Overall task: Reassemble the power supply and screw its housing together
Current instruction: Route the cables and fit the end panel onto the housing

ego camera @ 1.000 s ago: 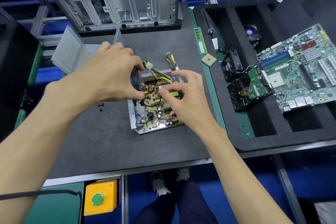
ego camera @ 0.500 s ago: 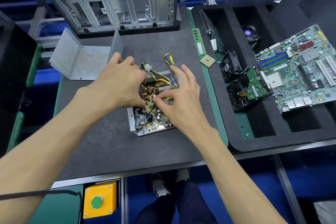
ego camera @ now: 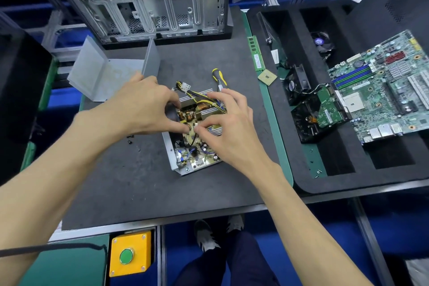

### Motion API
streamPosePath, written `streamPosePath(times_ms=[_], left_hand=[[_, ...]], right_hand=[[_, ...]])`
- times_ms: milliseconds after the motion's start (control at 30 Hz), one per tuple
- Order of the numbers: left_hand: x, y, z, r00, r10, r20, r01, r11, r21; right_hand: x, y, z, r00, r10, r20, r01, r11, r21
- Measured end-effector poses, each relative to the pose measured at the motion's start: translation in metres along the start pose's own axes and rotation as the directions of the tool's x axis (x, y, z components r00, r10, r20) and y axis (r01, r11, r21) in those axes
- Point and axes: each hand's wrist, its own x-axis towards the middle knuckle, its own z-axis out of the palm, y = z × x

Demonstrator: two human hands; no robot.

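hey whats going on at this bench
A person is working on an open power supply on the dark mat. Both hands, left hand and right hand, reach into it, fingertips meeting over a small white part on the circuit board; what they pinch is too small to tell. The grey metal cover lies off to the left and the yellow-black screwdriver lies behind, so the housing isn't closed yet.
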Motion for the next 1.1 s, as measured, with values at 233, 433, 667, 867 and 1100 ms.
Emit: streamPosePath(times_ms=[233, 433, 667, 867, 1100], left_hand=[[-0.001, -0.031, -0.004, 0.996, -0.017, 0.083, 0.055, 0.878, -0.475], [0.001, -0.026, 0.002, 0.994, -0.06, 0.093, 0.098, 0.862, -0.497], [0.0, -0.014, 0.004, 0.968, -0.173, 0.183, 0.248, 0.777, -0.579], [-0.013, -0.009, 0.018, 0.901, -0.339, 0.272, 0.428, 0.585, -0.689], [-0.034, 0.0, 0.035, 0.887, -0.38, 0.262, 0.388, 0.305, -0.87]], right_hand=[[0.003, 0.0, 0.004, 1.0, 0.012, -0.014, -0.013, 0.999, -0.043], [0.003, 0.001, 0.005, 1.0, 0.009, -0.023, -0.011, 0.998, -0.068], [0.005, 0.0, 0.008, 0.999, 0.019, -0.033, -0.023, 0.992, -0.12], [0.006, -0.003, 0.009, 0.999, 0.026, -0.043, -0.033, 0.984, -0.174], [0.015, -0.015, 0.011, 0.994, 0.064, -0.088, -0.078, 0.983, -0.165]])
